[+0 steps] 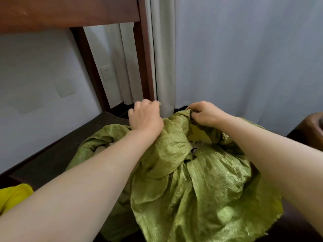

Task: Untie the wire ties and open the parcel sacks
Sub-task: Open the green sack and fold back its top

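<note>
Sack (192, 180), green, lies slumped on the dark surface (52, 161) below me, mouth loosened and no tie visible. My right hand (204, 114) pinches its rim, curled tight; my left hand (145, 117) is curled beside the rim, and I cannot tell what it holds. Next, I judge: pull the rim apart

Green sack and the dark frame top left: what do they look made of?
Green sack: probably woven plastic, polypropylene-like; glossy sheen, stiff crinkles, fine weave texture, frayed threads along the lower right edge.
Dark frame: looks like reddish-brown wood with a smooth, semi-gloss finish; a small scuff shows, though veneer or laminate cannot be ruled out.
</note>
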`<move>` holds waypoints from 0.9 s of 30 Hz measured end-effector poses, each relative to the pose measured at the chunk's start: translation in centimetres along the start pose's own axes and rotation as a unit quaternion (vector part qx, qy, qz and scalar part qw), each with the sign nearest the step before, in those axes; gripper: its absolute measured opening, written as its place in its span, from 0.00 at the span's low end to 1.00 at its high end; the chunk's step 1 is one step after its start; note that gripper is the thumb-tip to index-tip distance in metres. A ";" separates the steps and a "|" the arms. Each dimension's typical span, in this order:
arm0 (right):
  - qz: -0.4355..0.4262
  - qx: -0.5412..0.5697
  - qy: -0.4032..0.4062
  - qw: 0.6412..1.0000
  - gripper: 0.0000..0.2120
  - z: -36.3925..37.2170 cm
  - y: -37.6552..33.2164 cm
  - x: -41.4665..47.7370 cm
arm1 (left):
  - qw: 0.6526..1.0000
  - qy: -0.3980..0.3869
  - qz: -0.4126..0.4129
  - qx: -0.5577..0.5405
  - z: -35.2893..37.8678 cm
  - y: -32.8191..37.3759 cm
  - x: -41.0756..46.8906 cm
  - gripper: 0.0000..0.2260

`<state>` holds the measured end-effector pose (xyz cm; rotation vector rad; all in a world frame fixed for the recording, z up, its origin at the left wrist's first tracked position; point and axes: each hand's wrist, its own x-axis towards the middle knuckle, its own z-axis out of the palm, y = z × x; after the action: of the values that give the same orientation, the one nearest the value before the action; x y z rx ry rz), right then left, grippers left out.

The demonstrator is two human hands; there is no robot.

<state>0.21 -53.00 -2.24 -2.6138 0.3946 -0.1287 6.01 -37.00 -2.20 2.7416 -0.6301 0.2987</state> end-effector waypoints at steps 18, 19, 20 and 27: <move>0.096 -0.217 0.142 0.961 0.22 -1.2 2.3 0.6 | 0.832 -0.476 -0.183 -0.219 2.0 -0.9 -1.6 0.29; 0.083 -0.254 0.160 0.950 0.22 -1.5 1.4 -0.6 | 0.827 -0.456 -0.205 -0.257 1.9 -0.9 -1.5 0.26; 0.076 -0.265 0.174 0.945 0.20 -1.8 0.5 -2.2 | 0.819 -0.423 -0.232 -0.311 1.9 -0.9 -1.2 0.23; 0.303 -0.106 -0.149 0.935 0.43 -2.5 -0.2 -8.0 | 0.661 -0.171 -0.369 -0.631 1.7 1.5 1.6 0.12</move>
<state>-7.75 -51.62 -0.08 -2.5232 1.1220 0.5359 6.99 -39.52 -2.95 1.4058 0.2559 -0.6459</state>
